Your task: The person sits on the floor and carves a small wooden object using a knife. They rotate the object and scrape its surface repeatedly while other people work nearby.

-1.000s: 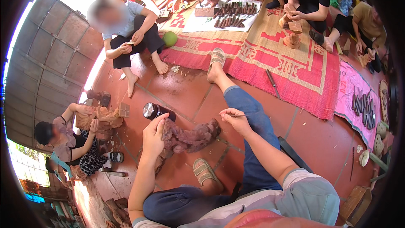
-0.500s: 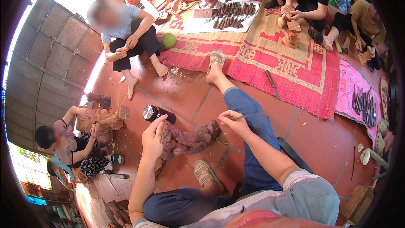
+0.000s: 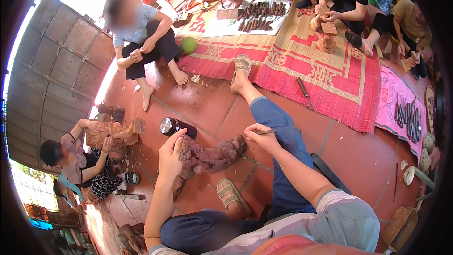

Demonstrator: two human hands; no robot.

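Note:
A knobbly reddish-brown wood carving [image 3: 207, 157] lies on the floor tiles between my hands, its rough end toward my left. My left hand [image 3: 171, 157] is raised at that end, fingers pressed together and thumb up. Whether it touches the wood or has something in it is hidden. Off the carving's right end, my right hand [image 3: 262, 139] pinches a slim dark carving tool [image 3: 268, 131], which points to the right in front of my knee. Tool and carving are apart.
Behind the carving a dark flask [image 3: 178, 126] with a silver lid lies on its side. A red patterned mat [image 3: 302, 75] spreads ahead, with a chisel [image 3: 304, 92] at its edge. Several people sit around; one at left works on a block-like carving [image 3: 113, 135]. More tools lie on a pink cloth [image 3: 388, 99].
Both my hands and the carving stay where they were. The person at upper left has tilted their head and brought their hands closer together; the person at left has shifted a hand slightly.

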